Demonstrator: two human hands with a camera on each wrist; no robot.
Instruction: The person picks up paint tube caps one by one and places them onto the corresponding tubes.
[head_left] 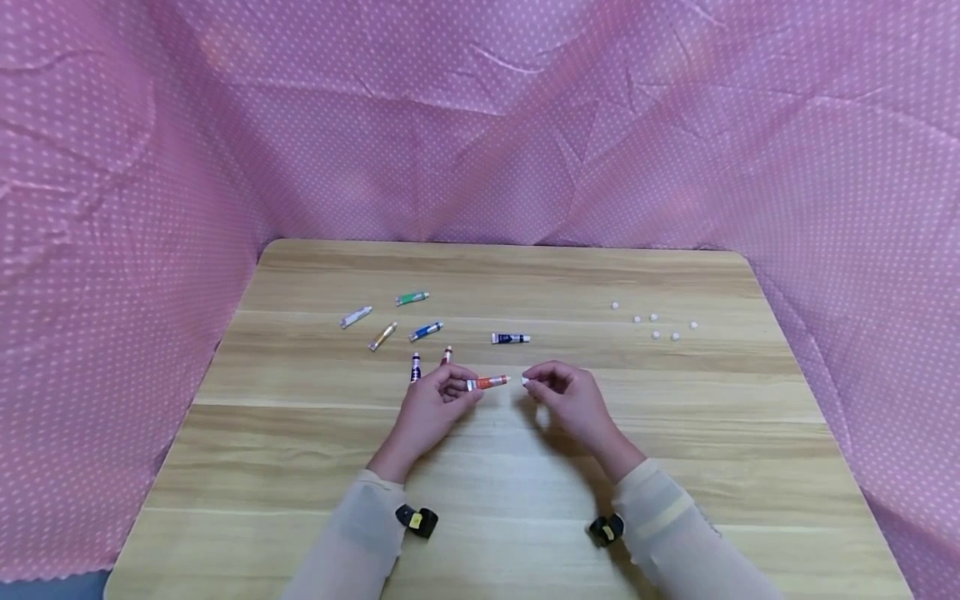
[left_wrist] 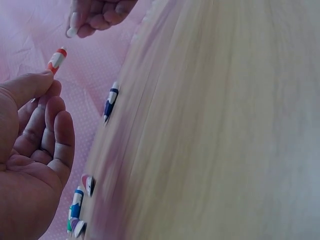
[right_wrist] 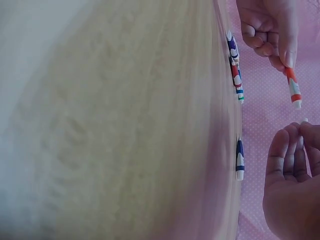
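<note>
My left hand point(head_left: 438, 400) pinches a small orange paint tube point(head_left: 488, 382) by its tail end, holding it level just above the wooden table point(head_left: 495, 467); the tube point(left_wrist: 56, 60) also shows in the left wrist view and the tube point(right_wrist: 293, 89) in the right wrist view. My right hand point(head_left: 564, 392) pinches a small white cap point(head_left: 526, 381) between thumb and fingertips, a short gap from the tube's nozzle. The cap point(left_wrist: 72, 32) is seen at the fingertips in the left wrist view.
Several other paint tubes lie behind my left hand, among them a dark blue one point(head_left: 510, 338), a green one point(head_left: 412, 297) and a white one point(head_left: 356, 317). Several loose white caps point(head_left: 654, 327) lie at the back right. Pink dotted cloth point(head_left: 480, 117) surrounds the table.
</note>
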